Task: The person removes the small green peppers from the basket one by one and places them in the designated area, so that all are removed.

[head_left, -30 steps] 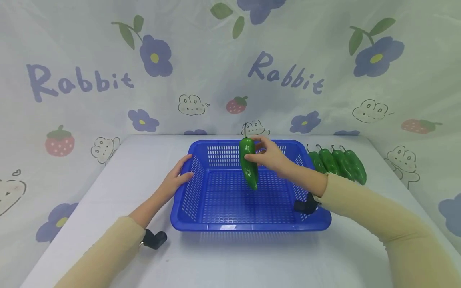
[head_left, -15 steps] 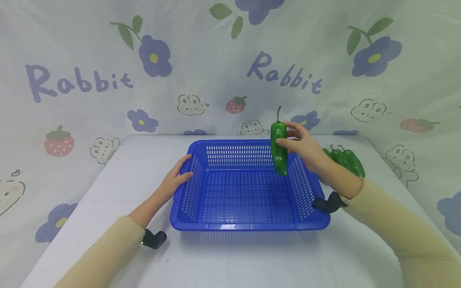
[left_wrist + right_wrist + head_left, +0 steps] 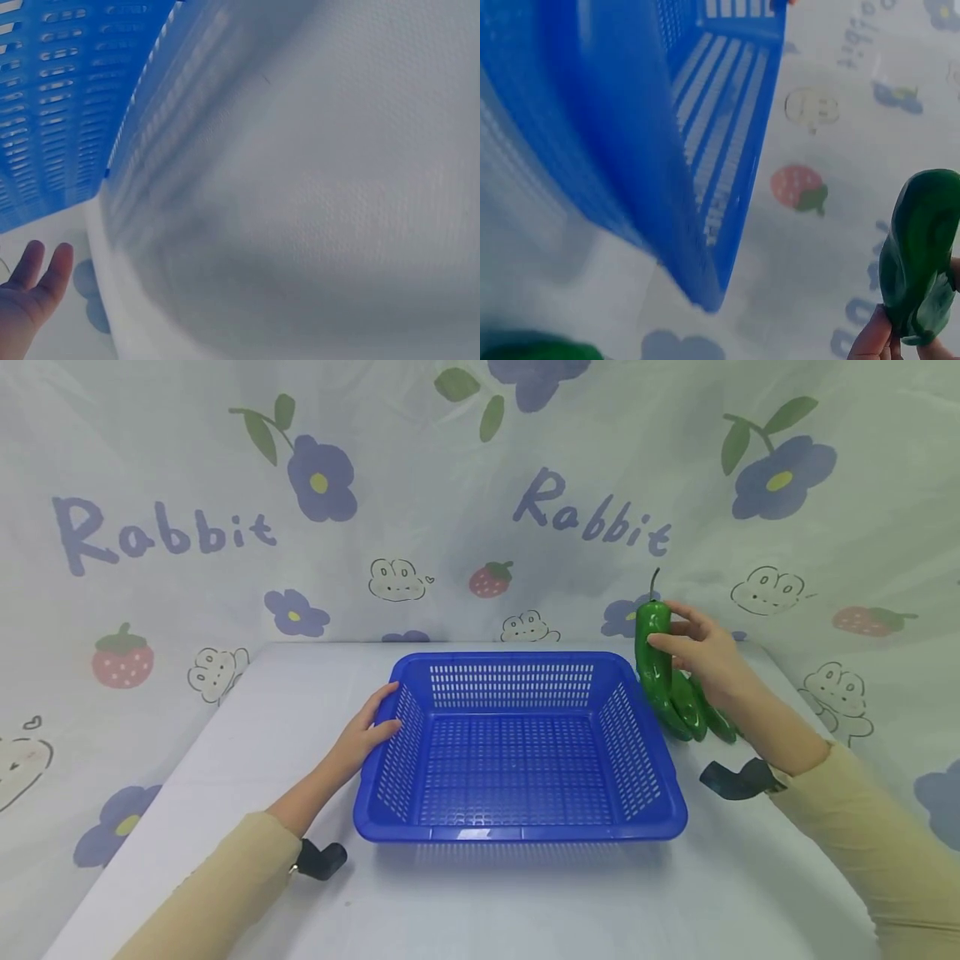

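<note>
My right hand (image 3: 708, 656) pinches a green pepper (image 3: 651, 656) near its top, with thumb and fingers on either side. The pepper hangs almost upright, stem up, just past the right rim of a blue plastic basket (image 3: 517, 833). In the right wrist view the same pepper (image 3: 916, 251) shows at the right edge between fingertips (image 3: 872, 337). At the basket's left rim my left hand (image 3: 358, 739) holds on, thumb lapped over the edge. Two of its fingers (image 3: 56, 274) stick out beyond the basket wall in the left wrist view.
More green peppers (image 3: 717, 718) lie on the white tabletop right of the basket, partly hidden behind the held pepper and my right hand. A patterned cloth (image 3: 450, 510) hangs behind the table. Black wrist devices (image 3: 738, 778) sit at both sleeves.
My right hand has carried the green pepper from above the basket's middle rightward, past the right rim to the other peppers. The left hand and basket stay in place.
</note>
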